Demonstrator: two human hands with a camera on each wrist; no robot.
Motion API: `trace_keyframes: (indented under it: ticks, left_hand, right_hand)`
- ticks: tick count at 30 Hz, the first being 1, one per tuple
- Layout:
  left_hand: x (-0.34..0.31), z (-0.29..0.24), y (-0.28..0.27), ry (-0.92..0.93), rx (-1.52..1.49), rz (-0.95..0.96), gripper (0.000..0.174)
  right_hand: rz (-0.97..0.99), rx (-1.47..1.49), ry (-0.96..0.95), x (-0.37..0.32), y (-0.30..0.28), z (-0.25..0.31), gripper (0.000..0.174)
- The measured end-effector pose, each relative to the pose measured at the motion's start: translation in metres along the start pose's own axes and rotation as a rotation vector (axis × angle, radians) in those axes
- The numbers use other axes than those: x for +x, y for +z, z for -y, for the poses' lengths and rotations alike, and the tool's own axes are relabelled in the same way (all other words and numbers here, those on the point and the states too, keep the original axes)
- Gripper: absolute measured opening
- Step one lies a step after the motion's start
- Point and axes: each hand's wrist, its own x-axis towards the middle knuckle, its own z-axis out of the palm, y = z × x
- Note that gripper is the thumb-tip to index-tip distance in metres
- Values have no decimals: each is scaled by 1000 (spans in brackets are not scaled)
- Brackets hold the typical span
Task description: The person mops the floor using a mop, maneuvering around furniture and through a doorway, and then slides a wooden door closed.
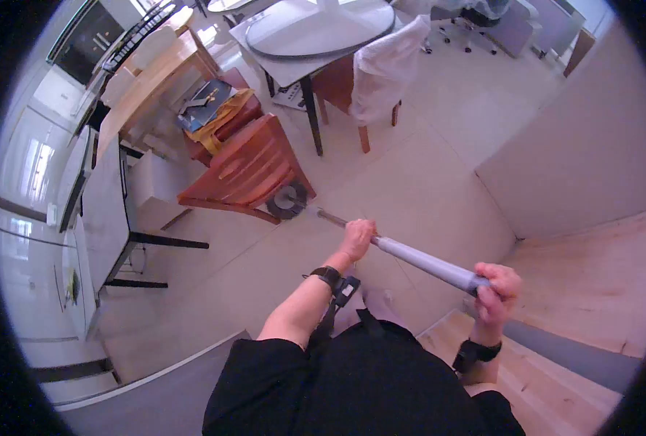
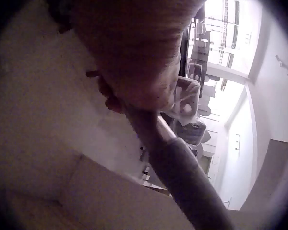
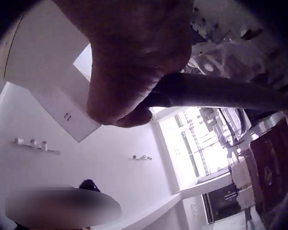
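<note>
A mop with a grey-white handle (image 1: 428,261) slants across the front of my body in the head view. Its dark, round, fringed head (image 1: 288,200) lies on the floor at the foot of a reddish wooden chair (image 1: 254,171). My left hand (image 1: 358,238) grips the thin metal rod partway down. Around the dark top end of the handle, my right hand (image 1: 499,287) has its fingers curled. In the left wrist view, the handle (image 2: 182,167) runs out from under the left hand (image 2: 134,57). The right wrist view has the right hand (image 3: 134,62) around the handle (image 3: 211,91).
A bag and dark items (image 1: 217,109) sit on a chair seat. Further off stand a table (image 1: 301,62) and a plastic-wrapped chair (image 1: 385,69). At left is a black-legged table (image 1: 108,211). A low partition (image 1: 584,152) and wooden steps (image 1: 584,283) lie at right.
</note>
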Motion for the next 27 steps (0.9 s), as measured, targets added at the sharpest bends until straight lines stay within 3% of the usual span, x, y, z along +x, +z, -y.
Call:
trace_keyframes:
  ticks: [5,7,12,15,16,21,23,25,27]
  left_hand:
    - [0,-34,-4,-170,-91,98,41]
    - [1,-53,9,-103,-145,190,45]
    - [-1,-137,38,-156,-359,445,49]
    - [5,-179,50,-81,-449,516,49]
    - [9,-183,58,-39,-481,552,49]
    - [35,-200,59,129,-549,804,50]
    - [50,-190,72,179,-551,852,50]
    - [66,-176,88,254,-527,901,51]
    - [83,-157,105,352,-480,944,51]
  right_hand:
    - [-260,215,44,-12,-9,-2,29]
    - [-368,267,47,4,-21,25,33]
    - [-112,109,-253,9,-101,82,41]
    - [-421,156,-316,-10,-107,116,24]
    - [-407,105,-290,-8,-100,131,14]
    - [-340,-47,-376,-63,-64,161,24]
    - [-478,-275,-387,-82,-27,155,25]
    - [-789,-446,-305,-86,27,142,24]
    - [-940,-619,-226,-70,75,125,23]
